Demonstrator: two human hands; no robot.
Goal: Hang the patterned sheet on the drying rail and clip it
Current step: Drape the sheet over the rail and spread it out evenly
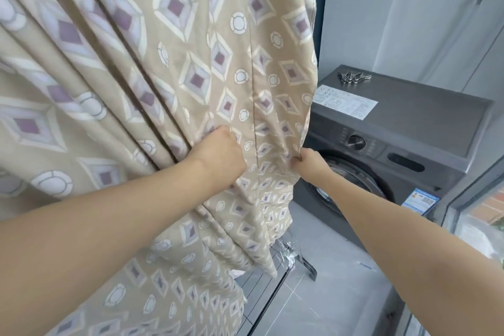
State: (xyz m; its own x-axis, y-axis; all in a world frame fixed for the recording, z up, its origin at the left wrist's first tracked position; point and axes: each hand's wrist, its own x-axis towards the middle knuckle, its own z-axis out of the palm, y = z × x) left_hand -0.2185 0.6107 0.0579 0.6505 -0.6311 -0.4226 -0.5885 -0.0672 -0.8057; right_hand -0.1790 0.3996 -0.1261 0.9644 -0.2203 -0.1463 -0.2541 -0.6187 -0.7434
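Observation:
The patterned sheet [169, 68], beige with purple diamonds and white circles, hangs in long folds from above the frame and fills the left and centre. My left hand [221, 153] grips a fold of it near the middle, fingers curled into the cloth. My right hand [311, 162] pinches the sheet's right edge at about the same height. The rail that carries the sheet is out of view above. A bunch of metal clips [353, 77] lies on top of the washing machine, beyond my right hand.
A grey front-loading washing machine [403, 128] stands at the right, close behind the sheet's edge. A dark rack foot with foil wrap [293, 254] sits on the tiled floor below. A glass panel [474, 215] borders the far right.

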